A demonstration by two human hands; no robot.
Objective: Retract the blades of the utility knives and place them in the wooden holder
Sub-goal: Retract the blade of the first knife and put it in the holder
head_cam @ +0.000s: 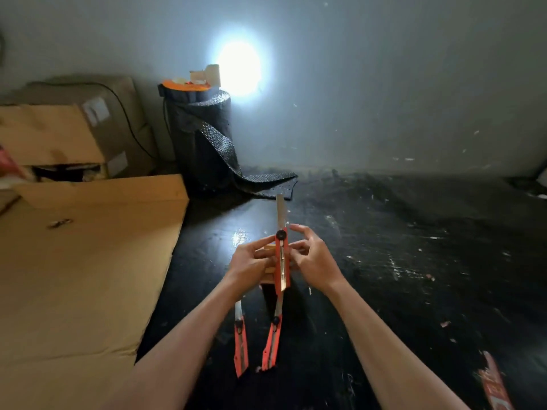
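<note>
I hold a red utility knife (282, 261) upright over the black floor, its long blade (280, 213) extended away from me. My left hand (251, 261) grips the knife's body. My right hand (310, 258) touches its right side near the black lock wheel, fingers partly spread. Behind the knife and my left hand, a bit of the wooden holder (268, 275) shows, mostly hidden. Two more red utility knives lie on the floor below my hands, one at left (240, 340) and one at right (273, 340), both with blades out.
A large flat cardboard sheet (83, 261) covers the floor at left, with cardboard boxes (74, 128) behind it. A roll of black textured matting (204, 134) stands by the wall. A bright light spot glares on the wall. A red-and-white strip (494, 386) lies bottom right.
</note>
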